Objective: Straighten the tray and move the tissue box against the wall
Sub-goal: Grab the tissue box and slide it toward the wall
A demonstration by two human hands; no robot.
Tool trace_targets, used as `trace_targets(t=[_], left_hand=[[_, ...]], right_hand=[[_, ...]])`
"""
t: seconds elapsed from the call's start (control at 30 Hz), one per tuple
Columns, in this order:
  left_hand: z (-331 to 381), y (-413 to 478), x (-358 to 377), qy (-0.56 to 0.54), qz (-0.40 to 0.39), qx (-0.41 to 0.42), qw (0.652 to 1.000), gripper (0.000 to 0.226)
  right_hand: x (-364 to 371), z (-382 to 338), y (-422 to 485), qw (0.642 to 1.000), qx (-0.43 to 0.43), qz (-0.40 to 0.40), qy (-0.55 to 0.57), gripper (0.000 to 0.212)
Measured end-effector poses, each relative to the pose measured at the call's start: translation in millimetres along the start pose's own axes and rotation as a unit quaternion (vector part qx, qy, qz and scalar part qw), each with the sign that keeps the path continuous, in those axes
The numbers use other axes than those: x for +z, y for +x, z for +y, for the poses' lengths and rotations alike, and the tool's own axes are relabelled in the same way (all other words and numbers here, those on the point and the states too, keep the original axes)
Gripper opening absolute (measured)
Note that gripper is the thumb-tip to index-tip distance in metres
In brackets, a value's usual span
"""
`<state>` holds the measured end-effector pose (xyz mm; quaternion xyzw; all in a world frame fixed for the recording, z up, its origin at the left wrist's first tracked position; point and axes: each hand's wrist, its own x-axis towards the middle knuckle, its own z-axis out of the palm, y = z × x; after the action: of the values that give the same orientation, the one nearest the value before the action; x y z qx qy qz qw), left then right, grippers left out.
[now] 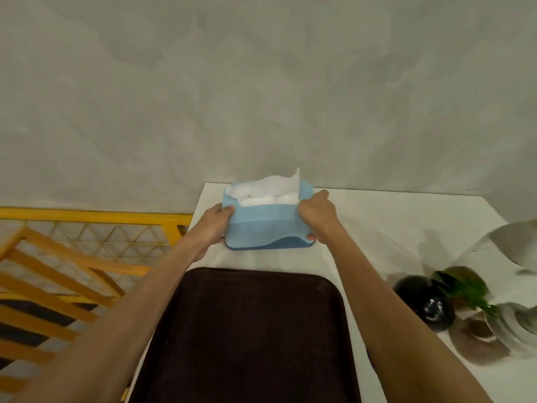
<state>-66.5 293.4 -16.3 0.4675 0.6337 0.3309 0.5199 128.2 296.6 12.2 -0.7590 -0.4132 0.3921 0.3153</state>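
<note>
A light blue tissue box (266, 225) with white tissue sticking out of its top sits on the white table (383, 225), its far end close to the grey wall (261, 97). My left hand (213, 225) grips the box's left end and my right hand (318, 215) grips its right end. A dark brown tray (250, 335) lies on the table nearer to me, between my forearms, with its edges roughly square to the table.
A black round vase (427, 306) with green leaves (462, 286) stands at the right, beside white dishes (514, 330) and a white object (514, 239). A yellow and orange wooden frame (72, 257) stands left of the table.
</note>
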Motion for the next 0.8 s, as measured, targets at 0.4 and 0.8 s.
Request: trace_targets(t=[0.4, 0.8], left_hand=[[17.5, 56.2, -55.1, 0.046, 0.055, 0.029, 0.997, 0.044], [6.8, 84.9, -59.0, 0.060, 0.052, 0.048, 0.996, 0.052]], right_hand=[[68.8, -35.2, 30.7, 0.999, -0.028, -0.001, 0.025, 0.052], [87.8, -34.0, 59.6, 0.999, -0.030, 0.022, 0.028, 0.045]])
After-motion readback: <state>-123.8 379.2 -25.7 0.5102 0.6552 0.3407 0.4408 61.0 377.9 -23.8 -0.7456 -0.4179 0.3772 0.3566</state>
